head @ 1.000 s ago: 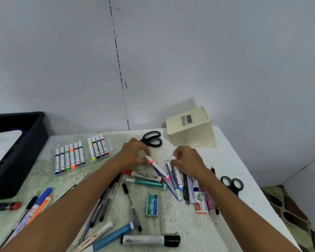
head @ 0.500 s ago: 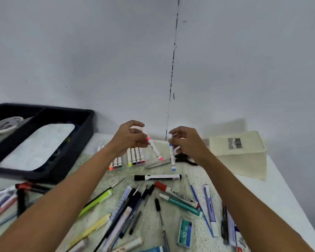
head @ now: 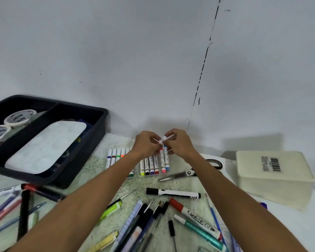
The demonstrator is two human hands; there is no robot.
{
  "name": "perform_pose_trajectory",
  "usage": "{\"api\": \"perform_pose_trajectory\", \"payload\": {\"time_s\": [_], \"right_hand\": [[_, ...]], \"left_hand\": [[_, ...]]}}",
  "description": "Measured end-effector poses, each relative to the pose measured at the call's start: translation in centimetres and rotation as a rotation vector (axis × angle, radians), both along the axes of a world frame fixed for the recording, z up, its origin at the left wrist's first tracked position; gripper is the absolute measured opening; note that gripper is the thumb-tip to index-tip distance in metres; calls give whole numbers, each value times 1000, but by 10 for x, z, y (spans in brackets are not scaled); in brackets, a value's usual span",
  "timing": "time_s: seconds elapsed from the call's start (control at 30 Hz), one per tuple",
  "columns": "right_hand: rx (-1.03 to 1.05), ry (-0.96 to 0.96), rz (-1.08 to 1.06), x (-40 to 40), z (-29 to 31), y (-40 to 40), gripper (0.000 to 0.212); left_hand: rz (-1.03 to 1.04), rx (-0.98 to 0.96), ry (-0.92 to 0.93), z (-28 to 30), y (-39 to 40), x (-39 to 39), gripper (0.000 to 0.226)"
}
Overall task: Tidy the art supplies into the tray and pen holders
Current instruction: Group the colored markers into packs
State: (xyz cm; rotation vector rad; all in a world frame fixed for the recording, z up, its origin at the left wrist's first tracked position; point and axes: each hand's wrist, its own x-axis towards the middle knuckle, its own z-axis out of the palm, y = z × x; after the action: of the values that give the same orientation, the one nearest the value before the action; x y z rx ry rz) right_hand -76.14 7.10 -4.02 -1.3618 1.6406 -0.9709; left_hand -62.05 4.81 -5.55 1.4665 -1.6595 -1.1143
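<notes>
My left hand pinches the top of a small pink-tipped marker. My right hand pinches a blue-tipped marker beside it. Both markers stand side by side at the right end of a clear marker pack that lies on the table by the wall. The black tray sits at the left with a white palette and paint pots in it. A cream pen holder lies upside down at the right.
Scissors lie just right of the pack. Nearer me are a black marker, a red-capped marker, a teal pen and several loose pens. More pens lie at the left, below the tray.
Both hands have moved from above the table down to the marker pack, bringing the pink and blue markers together into its right end. The view has swung further left.
</notes>
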Motion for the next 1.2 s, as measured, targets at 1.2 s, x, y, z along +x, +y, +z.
{"api": "perform_pose_trajectory", "payload": {"time_s": [1.2], "right_hand": [[141,427,158,0,-19,18,38]], "left_hand": [[63,-351,-841,-42,64,44,72]]}}
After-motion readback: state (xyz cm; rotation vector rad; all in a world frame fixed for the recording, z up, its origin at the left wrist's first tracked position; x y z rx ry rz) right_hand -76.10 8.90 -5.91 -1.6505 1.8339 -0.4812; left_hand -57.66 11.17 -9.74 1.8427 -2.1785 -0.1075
